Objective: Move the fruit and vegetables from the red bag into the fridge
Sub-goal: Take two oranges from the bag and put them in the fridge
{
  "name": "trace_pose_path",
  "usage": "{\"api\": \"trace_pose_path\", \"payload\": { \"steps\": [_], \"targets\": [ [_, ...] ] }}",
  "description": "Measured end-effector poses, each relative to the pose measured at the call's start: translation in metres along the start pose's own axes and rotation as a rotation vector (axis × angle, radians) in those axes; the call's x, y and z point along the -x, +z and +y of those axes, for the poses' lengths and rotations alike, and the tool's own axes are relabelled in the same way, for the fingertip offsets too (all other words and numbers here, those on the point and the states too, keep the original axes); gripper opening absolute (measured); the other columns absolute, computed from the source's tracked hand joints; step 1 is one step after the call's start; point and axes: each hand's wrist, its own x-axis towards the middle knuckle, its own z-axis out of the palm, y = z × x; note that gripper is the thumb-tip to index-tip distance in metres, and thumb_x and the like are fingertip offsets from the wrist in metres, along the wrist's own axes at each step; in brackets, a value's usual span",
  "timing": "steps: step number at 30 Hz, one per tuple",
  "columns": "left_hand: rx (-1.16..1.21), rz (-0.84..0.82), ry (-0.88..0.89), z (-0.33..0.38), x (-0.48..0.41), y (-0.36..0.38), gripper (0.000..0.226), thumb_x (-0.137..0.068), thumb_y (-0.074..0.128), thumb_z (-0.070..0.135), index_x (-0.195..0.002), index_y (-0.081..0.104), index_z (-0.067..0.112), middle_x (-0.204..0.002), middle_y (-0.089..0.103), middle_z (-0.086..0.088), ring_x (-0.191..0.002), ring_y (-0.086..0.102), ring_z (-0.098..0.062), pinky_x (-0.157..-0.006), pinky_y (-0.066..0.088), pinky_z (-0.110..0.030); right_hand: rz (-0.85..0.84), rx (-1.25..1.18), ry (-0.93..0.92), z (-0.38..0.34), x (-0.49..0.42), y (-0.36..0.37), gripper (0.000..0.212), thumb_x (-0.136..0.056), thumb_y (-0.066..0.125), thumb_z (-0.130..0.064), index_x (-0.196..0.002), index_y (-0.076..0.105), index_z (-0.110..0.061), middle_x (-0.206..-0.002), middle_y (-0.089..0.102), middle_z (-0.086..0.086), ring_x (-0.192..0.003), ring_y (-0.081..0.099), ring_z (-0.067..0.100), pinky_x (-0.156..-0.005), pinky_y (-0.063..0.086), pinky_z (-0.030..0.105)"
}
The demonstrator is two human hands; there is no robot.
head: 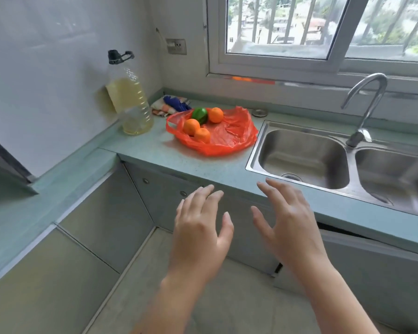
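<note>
Left hand (200,227) and right hand (288,222) both spread, fingers apart, holding nothing, raised just short of the counter (159,150) edge. Red bag (232,133) lies open on the counter beside the sink (302,155), with three oranges (191,126) and a green fruit (199,115) resting on it. Grey panel (5,160) at far left is cut off by the frame; cannot tell what it is.

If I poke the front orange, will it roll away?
Probably: the orange is round and sits loose on the flat, open bag. It likely won't go far, since another orange sits beside it and the bag's crinkles may catch it.
</note>
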Motion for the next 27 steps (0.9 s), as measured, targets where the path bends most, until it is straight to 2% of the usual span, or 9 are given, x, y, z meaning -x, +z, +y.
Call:
{"api": "trace_pose_path", "payload": {
  "steps": [5, 8, 14, 18, 22, 27],
  "targets": [
    [0.024, 0.019, -0.078, -0.075, -0.056, 0.023, 0.042, -0.082, 0.043, 0.031, -0.112, 0.062, 0.008, -0.118, 0.061, -0.008, -0.111, 0.047, -0.018, -0.096, 0.043, -0.046, -0.032, 0.013, -0.017, -0.003, -0.067, 0.066, 0.043, -0.076, 0.061, -0.027, -0.114, 0.061, -0.007, -0.115, 0.062, 0.013, -0.107, 0.057, 0.035, -0.088, 0.047, 0.048],
    [0.019, 0.014, -0.102, -0.123, -0.097, 0.028, 0.043, -0.082, 0.042, 0.031, -0.111, 0.062, 0.007, -0.117, 0.062, -0.009, -0.109, 0.052, -0.022, -0.096, 0.042, -0.040, -0.070, 0.013, -0.011, -0.013, -0.115, 0.109, 0.042, -0.076, 0.068, -0.021, -0.114, 0.060, -0.006, -0.114, 0.062, 0.013, -0.106, 0.057, 0.036, -0.090, 0.045, 0.048],
    [0.015, -0.004, -0.111, -0.201, -0.173, 0.037, 0.044, -0.082, 0.041, 0.032, -0.112, 0.061, 0.006, -0.116, 0.062, -0.011, -0.109, 0.054, -0.025, -0.096, 0.042, -0.039, -0.071, -0.019, -0.053, -0.040, -0.199, 0.175, 0.044, -0.077, 0.057, -0.029, -0.116, 0.060, -0.007, -0.111, 0.063, 0.011, -0.104, 0.057, 0.034, -0.087, 0.048, 0.045],
    [0.065, -0.058, -0.156, -0.230, -0.204, 0.060, 0.046, -0.082, 0.040, 0.033, -0.113, 0.060, 0.005, -0.117, 0.061, -0.011, -0.110, 0.053, -0.024, -0.096, 0.039, -0.036, -0.111, -0.022, -0.044, -0.033, -0.228, 0.209, 0.046, -0.079, 0.049, -0.034, -0.115, 0.061, -0.009, -0.110, 0.063, 0.010, -0.102, 0.058, 0.032, -0.085, 0.046, 0.040],
    [0.085, -0.122, -0.186, -0.254, -0.235, 0.090, 0.050, -0.081, 0.038, 0.035, -0.114, 0.059, 0.005, -0.118, 0.059, -0.011, -0.111, 0.053, -0.026, -0.095, 0.040, -0.038, -0.165, -0.024, -0.012, -0.008, -0.255, 0.245, 0.041, -0.075, 0.064, -0.023, -0.112, 0.062, -0.007, -0.107, 0.064, 0.010, -0.099, 0.059, 0.032, -0.082, 0.047, 0.038],
    [0.090, -0.166, -0.201, -0.275, -0.292, 0.128, 0.050, -0.082, 0.037, 0.036, -0.116, 0.058, 0.005, -0.121, 0.057, -0.011, -0.114, 0.052, -0.025, -0.096, 0.039, -0.034, -0.245, -0.007, 0.018, 0.029, -0.298, 0.295, 0.041, -0.072, 0.074, -0.017, -0.110, 0.062, -0.006, -0.105, 0.064, 0.012, -0.095, 0.061, 0.034, -0.077, 0.049, 0.038]
  ]
}}
